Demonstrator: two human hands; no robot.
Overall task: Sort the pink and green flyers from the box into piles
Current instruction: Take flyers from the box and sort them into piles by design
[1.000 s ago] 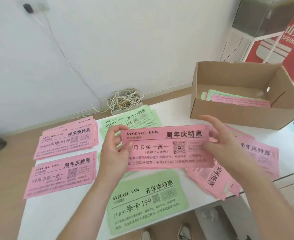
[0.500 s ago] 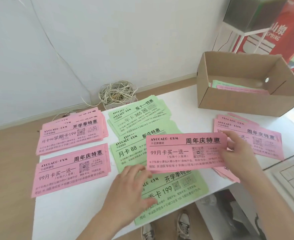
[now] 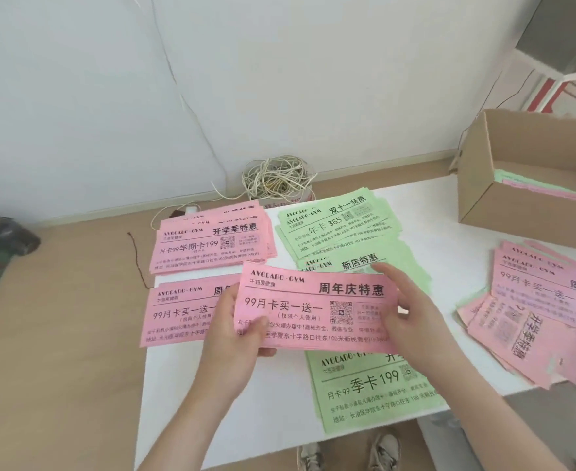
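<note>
Bright, soft daylight fills the scene evenly, without glare; its source cannot be told. The white wall (image 3: 76,96) reads flat and pale, and the white table (image 3: 212,385) is close to washed out at its far right. Shadows are faint: one small dark patch lies under the right hand (image 3: 412,317) on the held pink flyer (image 3: 313,307), whose print is crisp in mid-view. Towards the right edge the loose pink pile (image 3: 538,311) is smeared, its characters stretched and soft. The cardboard box (image 3: 517,212) and the dark object (image 3: 4,239) at far left are blurred too. Wide-angle bending curves the skirting line (image 3: 76,215) and the table's edges.
</note>
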